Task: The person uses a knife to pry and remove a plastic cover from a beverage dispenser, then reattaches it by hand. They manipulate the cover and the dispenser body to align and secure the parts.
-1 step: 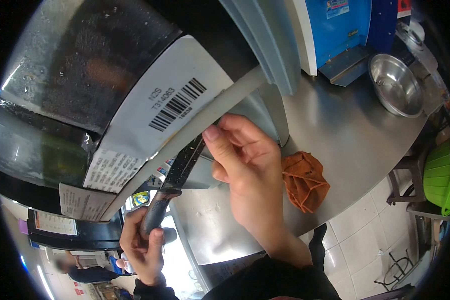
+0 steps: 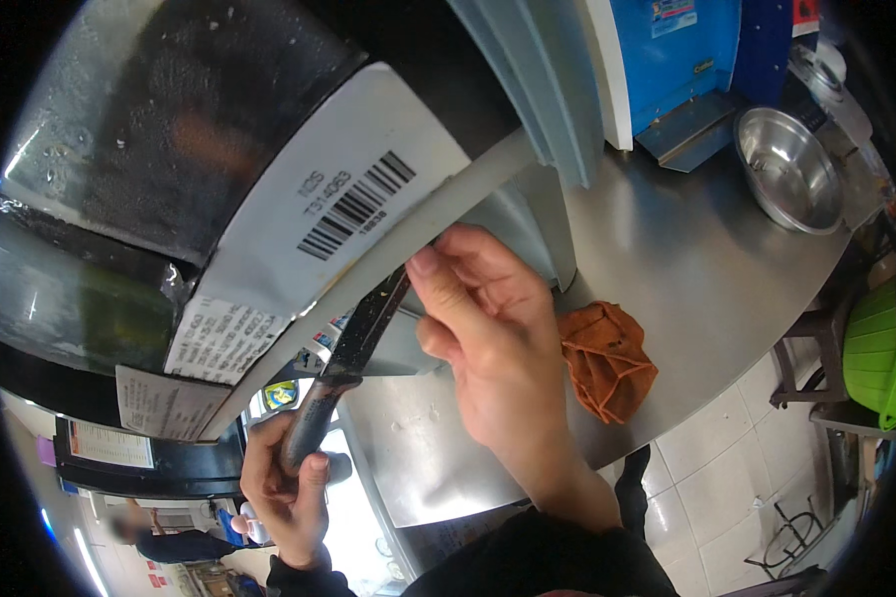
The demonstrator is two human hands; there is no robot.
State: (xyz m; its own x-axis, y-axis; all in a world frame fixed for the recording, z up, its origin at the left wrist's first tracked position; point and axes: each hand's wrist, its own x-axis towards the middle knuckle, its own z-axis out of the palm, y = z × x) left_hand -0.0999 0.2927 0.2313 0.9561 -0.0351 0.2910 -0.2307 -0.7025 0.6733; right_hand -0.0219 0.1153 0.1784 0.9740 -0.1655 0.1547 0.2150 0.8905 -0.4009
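A knife with a dark, specked blade and a worn black-grey handle is held at a slant under the pale edge strip of a large black machine. My left hand is wrapped round its handle. At the blade's upper end, the thumb and fingers of my right hand pinch together; the tip itself is hidden by them and the strip. A white barcode label is stuck on the machine just above the blade. Beside my right wrist, a crumpled brown cloth lies on the steel table.
The steel table curves off to the right. A blue appliance with a metal tray stands at the back, with a steel bowl beside it. A green basket and dark stool are at far right. A person stands in the lower-left distance.
Almost nothing differs. The machine's label and edge have shifted very slightly in the picture, and my right hand has moved a touch to the left.
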